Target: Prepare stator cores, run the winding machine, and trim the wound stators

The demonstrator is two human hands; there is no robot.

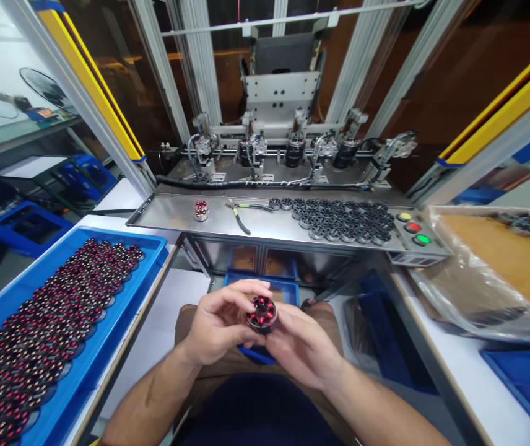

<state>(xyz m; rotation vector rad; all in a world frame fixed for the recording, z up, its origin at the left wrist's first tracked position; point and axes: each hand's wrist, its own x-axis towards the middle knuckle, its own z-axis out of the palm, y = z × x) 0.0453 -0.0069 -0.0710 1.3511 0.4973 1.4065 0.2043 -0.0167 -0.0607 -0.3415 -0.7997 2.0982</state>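
Note:
Between my two hands, above my lap, is a round motor stator [262,313] with red-and-black windings and a dark rim. My left hand [223,319] pinches it from the left, thumb in front and fingers over the top edge. My right hand [303,341] holds it from the right and below, with its fingertips partly hidden behind the part. Ahead on the metal shelf stand a small stack of copper-and-red stators [200,212] and a pair of pliers [241,214] with green-and-black handles, lying with the handles spread.
A blue tray [153,260] full of wound stators lies to the left. Rows of dark metal rings [343,218] cover the shelf's right part, beside a button box [416,229]. Behind stands a machine with clamps [295,148]. A plastic-lined carton [478,279] is at right.

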